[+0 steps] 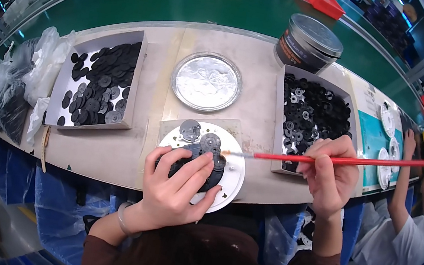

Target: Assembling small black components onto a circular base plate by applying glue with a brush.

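We work on the dark geared part (210,180), which sits on the white round plate (235,185) directly in front of us, partly hidden by our left hand (177,185). That hand's fingers are spread over it, the index tip by the grey gears (210,143) near the plate's twelve o'clock; we cannot tell whether the thumb clamps its side. Our right hand (331,175) pinches the red-handled brush (339,160) between thumb and fingers, its handle pointing toward three o'clock and its bristles at the gears' edge, though actual contact is hard to confirm.

To brush well, we judge it best to press the part lightly from the side, so it neither slides nor tips, and to move our index tip clear of the bristles. A grip nearer the bristles would steady our strokes; short, light ones should coat the teeth without flooding them. Our sleeves should stay clear of the silver disc (207,81) at twelve o'clock and the parts boxes at ten (133,88) and two (280,104).
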Demonstrator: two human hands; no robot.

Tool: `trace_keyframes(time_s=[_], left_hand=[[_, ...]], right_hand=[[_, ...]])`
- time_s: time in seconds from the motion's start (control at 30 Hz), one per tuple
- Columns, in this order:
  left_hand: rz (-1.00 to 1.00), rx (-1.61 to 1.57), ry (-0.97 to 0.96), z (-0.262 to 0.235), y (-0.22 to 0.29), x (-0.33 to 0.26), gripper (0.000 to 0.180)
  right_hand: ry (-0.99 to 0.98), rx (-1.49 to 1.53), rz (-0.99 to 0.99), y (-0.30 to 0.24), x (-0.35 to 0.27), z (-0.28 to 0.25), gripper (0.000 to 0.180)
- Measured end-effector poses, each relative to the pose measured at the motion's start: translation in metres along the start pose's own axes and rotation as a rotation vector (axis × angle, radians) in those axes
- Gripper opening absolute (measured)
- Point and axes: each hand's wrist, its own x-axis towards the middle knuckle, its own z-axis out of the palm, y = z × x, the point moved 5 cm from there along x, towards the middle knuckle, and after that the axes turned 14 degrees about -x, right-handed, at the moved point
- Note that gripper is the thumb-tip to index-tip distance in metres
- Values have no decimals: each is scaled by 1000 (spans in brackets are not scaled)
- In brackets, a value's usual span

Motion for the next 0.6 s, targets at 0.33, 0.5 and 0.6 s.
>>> trace_keyframes(time_s=[0.33,0.5,0.6], left_hand=[[-10,9,3,0,0,-1,28],[-6,8,1,0,1,1,32],[0,5,-1,0,1,2,32]], right_hand=[[-48,107,182,12,1,-2,11],[-49,143,293,26,-2,7,11],[5,226,271,33,-1,0,11]])
